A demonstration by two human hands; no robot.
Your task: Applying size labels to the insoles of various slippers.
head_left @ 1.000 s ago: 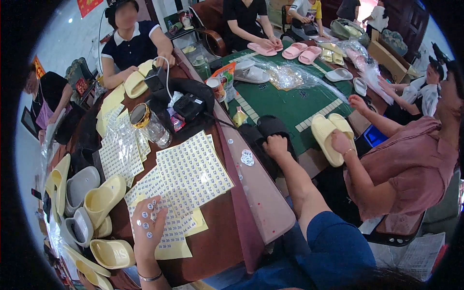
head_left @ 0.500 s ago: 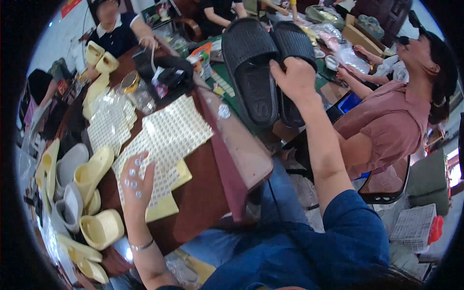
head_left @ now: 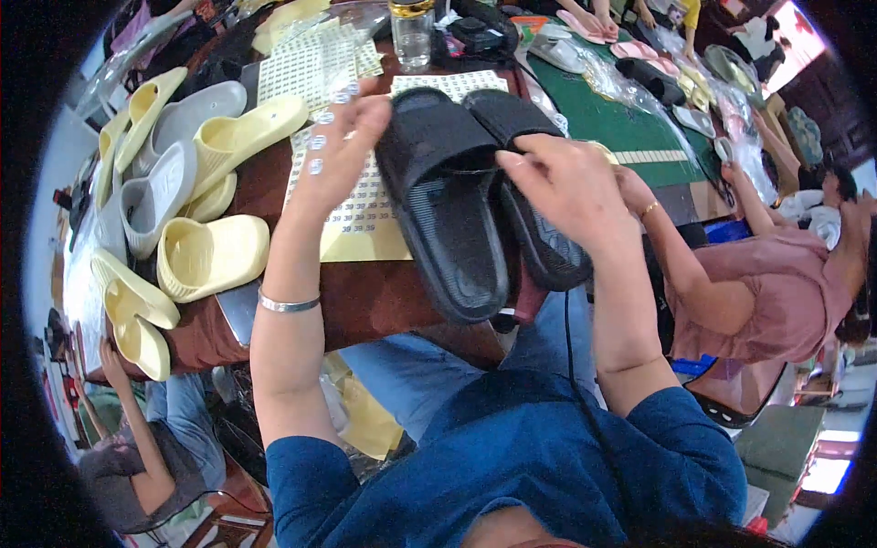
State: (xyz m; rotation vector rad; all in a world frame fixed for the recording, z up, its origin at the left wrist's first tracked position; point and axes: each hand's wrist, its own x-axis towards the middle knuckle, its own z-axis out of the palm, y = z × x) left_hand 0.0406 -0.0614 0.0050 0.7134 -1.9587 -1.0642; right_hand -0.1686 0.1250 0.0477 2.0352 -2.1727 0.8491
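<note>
black slide sandals held over the table edge

the pair of black slide sandals (head_left: pixel 469 219) is at the centre, over the near edge of the brown table (head_left: pixel 370 297), soles down and tilted. the right hand (head_left: pixel 575 187) grips the right slide at its strap. the left hand (head_left: pixel 343 142) is open, fingers loosely bent, beside the left slide's toe; contact cannot be told. round white stickers (head_left: pixel 317 143) dot its back. sticker sheets (head_left: pixel 356 224) lie beneath. yellow slides (head_left: pixel 215 260) and grey slides (head_left: pixel 151 205) stand left; a gold-lidded jar (head_left: pixel 413 50) stands far.
</note>
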